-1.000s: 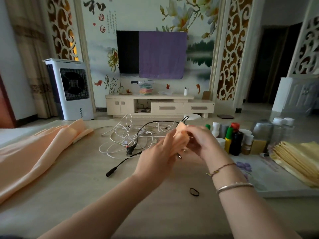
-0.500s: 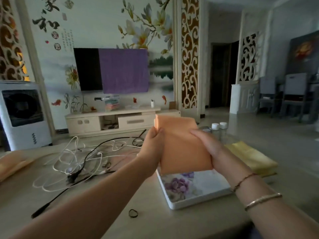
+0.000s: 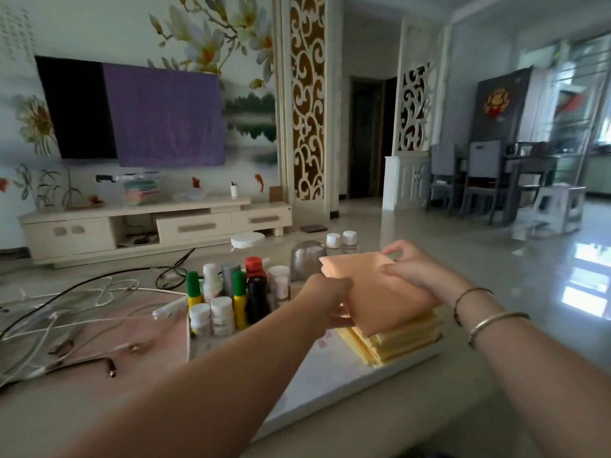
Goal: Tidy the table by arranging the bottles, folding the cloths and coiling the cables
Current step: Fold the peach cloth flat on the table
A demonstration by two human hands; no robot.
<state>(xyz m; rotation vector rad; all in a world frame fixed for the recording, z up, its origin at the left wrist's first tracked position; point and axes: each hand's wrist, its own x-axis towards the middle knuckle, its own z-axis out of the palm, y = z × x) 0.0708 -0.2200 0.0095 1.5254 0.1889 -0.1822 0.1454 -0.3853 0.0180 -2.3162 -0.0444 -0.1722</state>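
- While held at both sides, an orange cloth (image 3: 380, 292) is seen centre-right of frame, resting on a yellow stack (image 3: 396, 342) on the tray (image 3: 330, 375).
- L hand (image 3: 325, 299) is clamped on the cloth's left edge; R hand (image 3: 413, 272) is clamped on its far right corner.
- Bottles (image 3: 238, 299) are grouped at tray's left end, centre frame.
- Cables (image 3: 82, 312) are left tangled at mid-left.

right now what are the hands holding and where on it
Both hold the folded orange cloth over the yellow cloth stack: the left hand at its near left edge, the right hand along its far right edge.
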